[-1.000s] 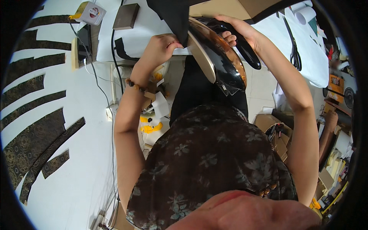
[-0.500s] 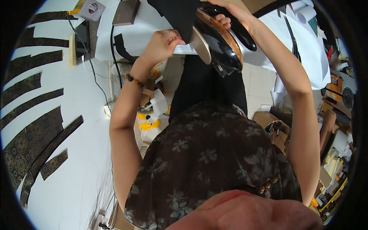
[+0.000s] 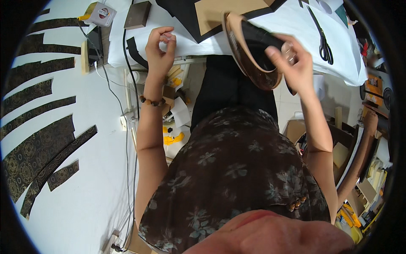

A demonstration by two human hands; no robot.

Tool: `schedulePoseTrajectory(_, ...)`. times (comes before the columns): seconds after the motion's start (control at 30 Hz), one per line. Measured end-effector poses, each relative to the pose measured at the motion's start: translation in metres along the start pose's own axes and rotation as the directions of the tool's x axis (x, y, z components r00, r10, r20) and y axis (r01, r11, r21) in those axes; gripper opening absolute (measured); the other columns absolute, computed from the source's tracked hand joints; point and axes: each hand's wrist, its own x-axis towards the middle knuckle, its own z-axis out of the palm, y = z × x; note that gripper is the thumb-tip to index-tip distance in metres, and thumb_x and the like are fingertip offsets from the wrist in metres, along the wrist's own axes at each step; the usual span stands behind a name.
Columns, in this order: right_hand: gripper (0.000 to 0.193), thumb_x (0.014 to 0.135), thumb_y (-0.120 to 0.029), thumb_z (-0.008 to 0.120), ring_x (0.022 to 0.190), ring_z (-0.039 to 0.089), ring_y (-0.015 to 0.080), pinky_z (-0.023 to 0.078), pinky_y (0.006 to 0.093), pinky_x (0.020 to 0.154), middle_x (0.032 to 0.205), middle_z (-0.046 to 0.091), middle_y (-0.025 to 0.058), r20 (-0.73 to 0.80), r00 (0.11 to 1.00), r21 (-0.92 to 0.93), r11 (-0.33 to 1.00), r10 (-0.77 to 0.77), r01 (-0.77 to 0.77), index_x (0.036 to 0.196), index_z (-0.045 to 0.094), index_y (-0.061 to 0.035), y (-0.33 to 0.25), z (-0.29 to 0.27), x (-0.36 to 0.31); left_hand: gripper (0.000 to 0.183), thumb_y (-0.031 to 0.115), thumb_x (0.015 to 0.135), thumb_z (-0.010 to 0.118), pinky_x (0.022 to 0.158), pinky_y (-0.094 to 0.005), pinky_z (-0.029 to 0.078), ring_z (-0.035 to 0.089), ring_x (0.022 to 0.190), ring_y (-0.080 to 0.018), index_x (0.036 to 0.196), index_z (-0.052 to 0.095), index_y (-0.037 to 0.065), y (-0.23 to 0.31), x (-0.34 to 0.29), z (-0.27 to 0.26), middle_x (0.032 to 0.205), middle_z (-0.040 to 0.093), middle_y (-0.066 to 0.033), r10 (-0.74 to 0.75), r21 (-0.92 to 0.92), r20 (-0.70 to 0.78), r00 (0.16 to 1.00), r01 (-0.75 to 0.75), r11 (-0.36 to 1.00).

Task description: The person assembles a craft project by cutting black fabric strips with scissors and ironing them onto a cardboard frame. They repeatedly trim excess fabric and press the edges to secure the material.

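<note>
My right hand [image 3: 294,63] is wrapped round a dark clothes iron [image 3: 260,78] with a copper-brown body. The iron is tilted and held up at the near edge of the white-covered table [image 3: 207,48], blurred by motion. My left hand [image 3: 160,51] is raised to its left, fingers loosely curled and apart from the thumb, with nothing in them. Beyond the hands lies black fabric [image 3: 186,21] with a tan board or paper piece [image 3: 211,15] on it. Part of both is cut off by the upper picture edge.
Black scissors [image 3: 323,44] lie on the table at right. A dark box [image 3: 138,15], a curved black strip [image 3: 134,53] and a cable [image 3: 125,55] are at left. Patterned dark fabric pieces [image 3: 38,148] spread over a white surface. Cardboard boxes [image 3: 296,129] stand low at right.
My right hand has swung the iron down toward me and tilted it, uncovering the tan piece and scissors. My left hand has left the fabric edge and moved left, its fingers loosened.
</note>
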Motion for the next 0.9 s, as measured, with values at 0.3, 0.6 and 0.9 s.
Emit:
schedulePoseTrajectory(0.3, 0.039, 0.076, -0.023, 0.083, 0.069, 0.072, 0.0177, 0.056, 0.0285, 0.065, 0.075, 0.07, 0.0128, 0.128, 0.99, -0.201, 0.979, 0.051, -0.025, 0.107, 0.07, -0.0026, -0.015, -0.003, -0.033, 0.038, 0.029, 0.07, 0.084, 0.077, -0.036, 0.042, 0.054, 0.084, -0.0271, 0.084, 0.058, 0.005, -0.009, 0.005, 0.036, 0.084, 0.058, -0.0075, 0.341, 0.443, 0.194, 0.92, -0.392, 0.806)
schedulePoseTrajectory(0.6, 0.039, 0.076, -0.022, 0.083, 0.065, 0.067, 0.0131, 0.054, 0.0262, 0.064, 0.073, 0.069, 0.0099, 0.166, 0.977, -0.207, 0.973, 0.136, -0.1, 0.108, 0.07, -0.0027, -0.015, -0.021, -0.036, 0.014, 0.002, 0.074, 0.066, 0.079, -0.0379, 0.045, 0.057, 0.086, -0.0294, 0.086, 0.058, 0.003, -0.01, 0.006, 0.029, 0.087, 0.061, -0.0102, 0.299, 0.216, 0.217, 0.929, -0.345, 0.913)
schedulePoseTrajectory(0.9, 0.04, 0.077, -0.025, 0.082, 0.065, 0.068, 0.0122, 0.054, 0.0257, 0.063, 0.073, 0.07, 0.0097, 0.03, 0.99, -0.265, 0.956, 0.141, -0.128, 0.107, 0.07, -0.0022, -0.014, -0.049, -0.038, 0.026, -0.004, 0.077, 0.064, 0.072, -0.0348, 0.046, 0.057, 0.081, -0.0289, 0.1, 0.055, 0.002, 0.032, 0.02, 0.013, 0.091, 0.06, -0.0139, 0.535, 0.298, -0.166, 0.829, -0.475, 0.828)
